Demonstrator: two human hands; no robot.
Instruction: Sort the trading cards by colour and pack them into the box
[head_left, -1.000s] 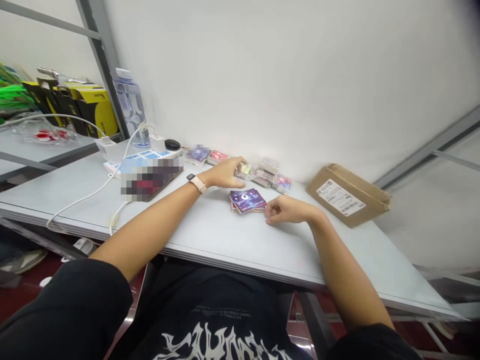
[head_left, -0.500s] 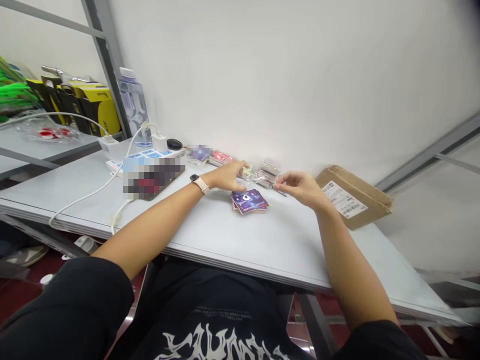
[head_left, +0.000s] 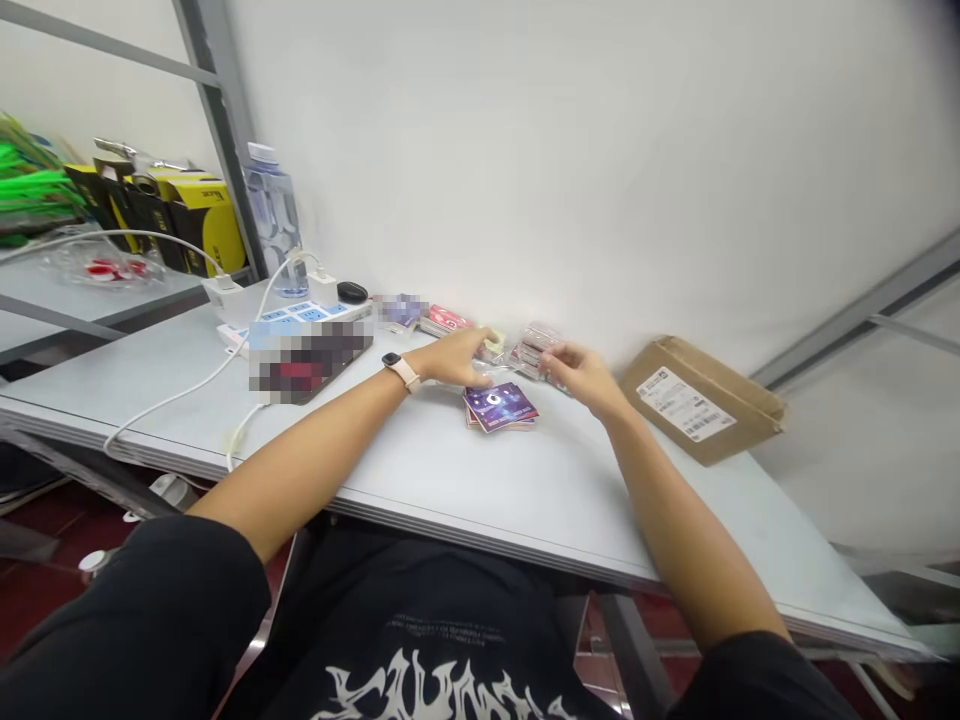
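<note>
A small stack of square cards, purple-blue printed on top, lies slightly fanned on the table. My left hand rests just behind and left of it, thumb and fingers apart, with the thumb by the stack's back edge. Beyond those fingers lies a small pale yellow item, partly hidden, among clear plastic. My right hand reaches to several plastic-wrapped packs near the wall. Its fingertips are closed at the right end of a pack, hiding that end.
A cardboard box with a label stands to the right. At left are a blurred phone-like item, a power strip, white cables, a water bottle and a black mouse-like object. Red packs lie along the wall.
My right hand has moved left and slightly inward, its fingertips now over the end of the wrapped packs. My left hand and the card stack stay about the same.
</note>
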